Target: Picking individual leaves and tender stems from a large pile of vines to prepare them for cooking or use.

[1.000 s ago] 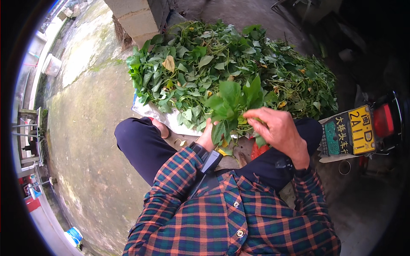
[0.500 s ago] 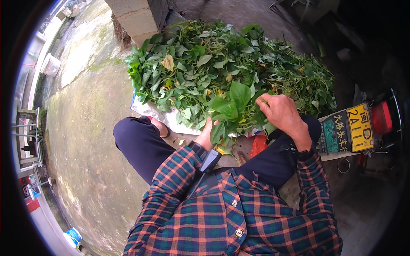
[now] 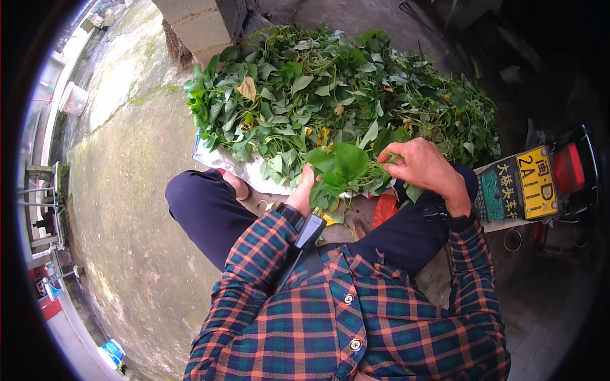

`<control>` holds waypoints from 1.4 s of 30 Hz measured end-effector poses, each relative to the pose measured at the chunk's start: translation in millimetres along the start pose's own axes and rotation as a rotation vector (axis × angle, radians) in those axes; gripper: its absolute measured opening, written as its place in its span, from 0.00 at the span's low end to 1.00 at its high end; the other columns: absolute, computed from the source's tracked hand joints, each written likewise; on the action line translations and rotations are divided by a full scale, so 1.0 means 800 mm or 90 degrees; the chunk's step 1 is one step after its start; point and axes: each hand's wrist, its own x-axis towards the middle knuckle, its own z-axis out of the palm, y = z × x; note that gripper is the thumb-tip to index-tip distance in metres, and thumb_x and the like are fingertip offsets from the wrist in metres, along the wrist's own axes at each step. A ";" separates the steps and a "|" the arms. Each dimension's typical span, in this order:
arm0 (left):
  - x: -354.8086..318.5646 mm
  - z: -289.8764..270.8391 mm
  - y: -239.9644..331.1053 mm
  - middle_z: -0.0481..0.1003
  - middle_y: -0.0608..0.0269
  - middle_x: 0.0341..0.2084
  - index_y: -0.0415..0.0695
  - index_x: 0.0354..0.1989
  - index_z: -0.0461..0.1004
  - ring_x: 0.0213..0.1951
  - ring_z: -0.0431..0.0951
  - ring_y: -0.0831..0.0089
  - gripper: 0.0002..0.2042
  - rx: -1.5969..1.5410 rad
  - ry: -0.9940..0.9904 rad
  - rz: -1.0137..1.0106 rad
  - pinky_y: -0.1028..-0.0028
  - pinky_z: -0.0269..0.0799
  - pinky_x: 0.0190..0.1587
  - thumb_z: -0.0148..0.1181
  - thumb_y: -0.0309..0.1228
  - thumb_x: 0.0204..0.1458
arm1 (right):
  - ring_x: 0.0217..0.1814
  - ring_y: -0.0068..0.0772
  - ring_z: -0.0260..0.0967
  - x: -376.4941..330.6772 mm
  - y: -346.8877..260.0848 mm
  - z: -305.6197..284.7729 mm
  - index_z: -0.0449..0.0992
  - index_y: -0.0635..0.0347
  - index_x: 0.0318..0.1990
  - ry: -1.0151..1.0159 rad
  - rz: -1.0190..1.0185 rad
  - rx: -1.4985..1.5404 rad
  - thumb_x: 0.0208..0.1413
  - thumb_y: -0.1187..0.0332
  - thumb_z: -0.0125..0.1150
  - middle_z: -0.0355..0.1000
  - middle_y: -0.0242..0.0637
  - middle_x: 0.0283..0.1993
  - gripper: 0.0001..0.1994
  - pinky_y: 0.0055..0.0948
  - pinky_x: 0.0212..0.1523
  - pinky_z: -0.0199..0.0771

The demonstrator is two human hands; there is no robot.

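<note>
In front of me is a big heap of leafy green vines (image 3: 305, 82), with a few yellowed leaves among them. My left hand (image 3: 304, 190) is closed round a bunch of leafy stems (image 3: 346, 162) at the heap's near edge. Broad leaves cover most of its fingers. Just right of that bunch, my right hand (image 3: 424, 166) pinches a green stem (image 3: 393, 157) between thumb and fingers. A leaf (image 3: 413, 192) hangs below this hand. Part of the white sheet (image 3: 270, 180) shows under the heap.
A red plastic bag (image 3: 384, 210) lies between my legs. To the right stands a vehicle's rear, with a yellow plate (image 3: 535, 184) and red light (image 3: 567, 174). A block pillar (image 3: 198, 28) rises behind the heap. A white bucket (image 3: 75, 100) stands far left on the concrete.
The large leaf of the bunch has tipped over and lower. My left hand has shifted slightly left and up. A stem now shows between my right fingertips.
</note>
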 end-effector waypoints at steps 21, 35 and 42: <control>0.037 -0.066 -0.003 0.72 0.55 0.46 0.38 0.54 0.65 0.47 0.74 0.67 0.19 0.350 0.032 0.026 0.69 0.71 0.52 0.36 0.38 0.64 | 0.31 0.12 0.65 -0.005 0.013 0.047 0.72 0.60 0.36 0.168 -0.056 0.973 0.57 0.66 0.56 0.69 0.25 0.31 0.07 0.15 0.33 0.67; 0.051 -0.040 0.008 0.76 0.54 0.39 0.35 0.47 0.70 0.35 0.78 0.65 0.17 0.100 0.293 0.047 0.69 0.77 0.37 0.44 0.37 0.61 | 0.32 0.17 0.56 -0.004 -0.004 0.133 0.68 0.59 0.32 -0.132 -0.034 0.957 0.64 0.54 0.47 0.62 0.24 0.29 0.17 0.20 0.37 0.60; 0.062 -0.035 0.003 0.75 0.48 0.38 0.29 0.46 0.69 0.37 0.78 0.60 0.27 0.091 0.354 0.106 0.64 0.78 0.41 0.38 0.47 0.63 | 0.42 0.18 0.64 0.006 0.001 0.153 0.71 0.65 0.46 0.086 0.147 0.974 0.61 0.57 0.53 0.69 0.27 0.38 0.18 0.21 0.47 0.66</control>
